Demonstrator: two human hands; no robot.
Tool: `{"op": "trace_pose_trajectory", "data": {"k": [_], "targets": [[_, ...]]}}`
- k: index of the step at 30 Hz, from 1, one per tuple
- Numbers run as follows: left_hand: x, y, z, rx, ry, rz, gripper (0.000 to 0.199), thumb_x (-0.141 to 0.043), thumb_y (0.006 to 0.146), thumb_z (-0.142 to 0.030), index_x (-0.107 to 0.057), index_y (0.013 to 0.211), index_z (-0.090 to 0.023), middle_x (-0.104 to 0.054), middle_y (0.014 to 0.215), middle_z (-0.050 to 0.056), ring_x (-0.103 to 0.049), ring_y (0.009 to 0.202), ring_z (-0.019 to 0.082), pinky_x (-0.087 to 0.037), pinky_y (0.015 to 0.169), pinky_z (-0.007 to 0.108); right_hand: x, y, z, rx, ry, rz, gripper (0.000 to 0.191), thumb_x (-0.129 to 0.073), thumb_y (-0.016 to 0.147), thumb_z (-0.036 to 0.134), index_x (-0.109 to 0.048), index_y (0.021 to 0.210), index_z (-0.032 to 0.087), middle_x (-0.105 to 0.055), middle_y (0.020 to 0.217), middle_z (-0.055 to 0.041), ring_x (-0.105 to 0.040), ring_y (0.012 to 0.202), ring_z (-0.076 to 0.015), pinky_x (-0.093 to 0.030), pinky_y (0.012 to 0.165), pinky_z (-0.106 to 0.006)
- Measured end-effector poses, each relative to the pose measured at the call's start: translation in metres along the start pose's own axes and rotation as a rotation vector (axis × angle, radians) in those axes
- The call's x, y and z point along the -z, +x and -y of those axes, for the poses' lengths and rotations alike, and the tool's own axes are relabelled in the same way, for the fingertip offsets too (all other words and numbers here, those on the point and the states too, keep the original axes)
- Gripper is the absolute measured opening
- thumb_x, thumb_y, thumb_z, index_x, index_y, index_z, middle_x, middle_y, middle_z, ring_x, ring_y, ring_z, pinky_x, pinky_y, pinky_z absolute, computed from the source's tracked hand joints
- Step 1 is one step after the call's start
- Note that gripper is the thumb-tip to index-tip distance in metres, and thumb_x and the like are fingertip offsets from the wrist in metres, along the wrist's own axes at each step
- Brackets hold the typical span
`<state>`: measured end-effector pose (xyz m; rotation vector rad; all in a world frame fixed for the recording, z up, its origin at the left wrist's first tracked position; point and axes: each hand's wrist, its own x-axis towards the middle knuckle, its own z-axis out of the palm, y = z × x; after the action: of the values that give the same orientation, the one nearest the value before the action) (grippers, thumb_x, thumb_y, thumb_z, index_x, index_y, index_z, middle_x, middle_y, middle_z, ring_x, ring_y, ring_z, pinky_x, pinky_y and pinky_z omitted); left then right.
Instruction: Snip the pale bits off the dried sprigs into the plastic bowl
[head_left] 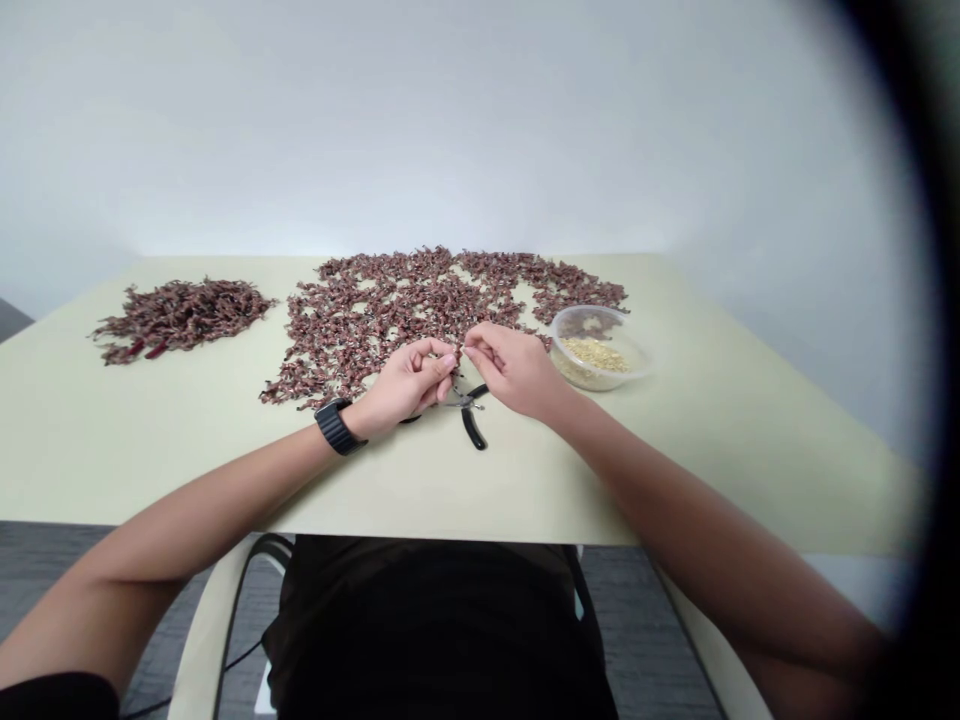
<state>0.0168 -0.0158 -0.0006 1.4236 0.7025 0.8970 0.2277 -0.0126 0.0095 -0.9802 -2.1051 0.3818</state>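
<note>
My left hand (pixel 414 378) and my right hand (pixel 510 365) meet fingertip to fingertip above the middle of the table. Both are closed in a pinch around a tiny reddish-brown piece (pixel 459 353), which looks like dried chili and is mostly hidden by the fingers. Just below them lie metal pliers or cutters (pixel 472 425) with black handles, partly covered by my left hand. Behind the hands spreads a wide layer of small dried chili pieces (pixel 397 305). A clear round plastic bowl (pixel 641 362) with pale yellow seeds (pixel 596 355) stands beside my right hand.
A heaped pile of longer dried chilies (pixel 187 315) sits on the left of the pale yellow table (pixel 480 500). At the table's back rises a white wall (pixel 390 120). Light-coloured chair arms (pixel 210 625) flank my lap below the front edge.
</note>
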Motion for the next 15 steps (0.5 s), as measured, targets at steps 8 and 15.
{"op": "trace_pose_trajectory", "data": {"k": [8,15], "targets": [[0.004,0.003,0.003,-0.011,0.053,-0.085,0.04,-0.066,0.094,-0.053,-0.055,0.108,-0.016,-0.064,0.062,-0.003,-0.041,0.038,0.005,-0.03,0.037,0.017,-0.002,0.002,-0.012,-0.103,-0.018,-0.028,0.011,-0.052,0.099,0.027,-0.061,0.096,0.021,-0.06,0.076,-0.0004,-0.048,0.066,-0.0152,-0.034,0.068,-0.029],[0.007,0.006,0.003,-0.011,0.087,-0.167,0.039,-0.066,0.094,-0.051,-0.052,0.105,-0.017,-0.068,0.066,0.0,-0.053,0.041,0.007,-0.037,0.04,0.017,-0.009,0.001,-0.041,-0.178,-0.21,0.164,0.012,-0.063,0.092,0.022,-0.074,0.088,0.02,-0.071,0.084,-0.0046,-0.06,0.076,-0.0178,-0.039,0.072,-0.029]]}}
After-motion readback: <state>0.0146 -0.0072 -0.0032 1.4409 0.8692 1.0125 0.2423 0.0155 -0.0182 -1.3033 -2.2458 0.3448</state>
